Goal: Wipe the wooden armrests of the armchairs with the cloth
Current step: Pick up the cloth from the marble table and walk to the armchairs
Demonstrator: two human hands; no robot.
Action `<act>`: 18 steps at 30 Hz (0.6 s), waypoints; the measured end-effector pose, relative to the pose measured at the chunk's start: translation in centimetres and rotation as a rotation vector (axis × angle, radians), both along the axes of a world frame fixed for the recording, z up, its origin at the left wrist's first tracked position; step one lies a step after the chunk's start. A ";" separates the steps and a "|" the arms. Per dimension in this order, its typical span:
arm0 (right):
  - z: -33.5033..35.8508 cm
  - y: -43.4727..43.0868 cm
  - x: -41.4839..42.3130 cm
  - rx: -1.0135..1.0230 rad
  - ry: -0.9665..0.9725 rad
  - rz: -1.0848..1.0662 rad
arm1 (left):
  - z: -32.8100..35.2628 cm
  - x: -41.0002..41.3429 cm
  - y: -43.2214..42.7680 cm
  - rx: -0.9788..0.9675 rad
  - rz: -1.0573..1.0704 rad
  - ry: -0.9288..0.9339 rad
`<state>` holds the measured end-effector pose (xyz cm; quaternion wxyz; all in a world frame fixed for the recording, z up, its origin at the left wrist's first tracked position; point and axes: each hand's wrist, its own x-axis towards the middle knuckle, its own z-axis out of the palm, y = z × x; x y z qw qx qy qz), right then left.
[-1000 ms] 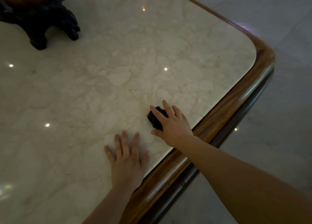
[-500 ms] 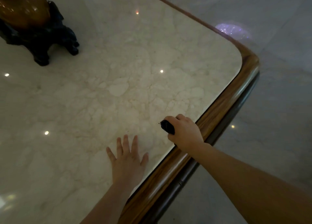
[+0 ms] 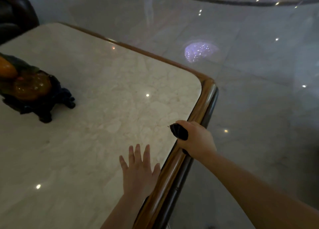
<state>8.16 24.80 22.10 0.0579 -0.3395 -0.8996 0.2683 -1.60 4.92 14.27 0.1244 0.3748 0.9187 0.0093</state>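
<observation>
My right hand (image 3: 196, 140) is closed around a small dark cloth (image 3: 178, 131), bunched in the fist, just above the wooden rim (image 3: 203, 99) of a marble table (image 3: 107, 118). Part of the cloth pokes out on the thumb side and a bit below the palm. My left hand (image 3: 139, 170) lies flat on the marble with fingers spread, close to the rim. At the top left a dark rounded armchair (image 3: 15, 16) shows behind the table; its armrests are not visible.
A dark carved ornament (image 3: 34, 94) with amber parts stands on the table's left side. A glossy grey tiled floor (image 3: 259, 107) with light reflections stretches to the right and beyond the table's corner.
My right hand closed on the cloth, lifted it off the marble and drew it back to the wooden rim. The view tilted up, showing more floor. My left hand stayed flat.
</observation>
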 end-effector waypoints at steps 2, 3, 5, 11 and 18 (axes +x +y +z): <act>2.6 -0.4 1.5 -0.010 0.047 -0.074 | 2.4 0.6 0.3 0.035 -0.049 0.012; 3.9 -0.7 2.4 -0.013 0.068 -0.114 | 3.6 1.1 0.3 0.051 -0.075 0.010; 6.1 -1.6 4.0 -0.012 0.095 -0.186 | 6.3 1.9 0.2 0.092 -0.133 0.010; 11.1 -3.8 8.1 -0.015 0.155 -0.355 | 12.6 4.1 0.6 0.132 -0.302 0.004; 14.1 -5.3 13.9 -0.010 0.154 -0.504 | 16.4 7.3 2.3 0.168 -0.435 0.009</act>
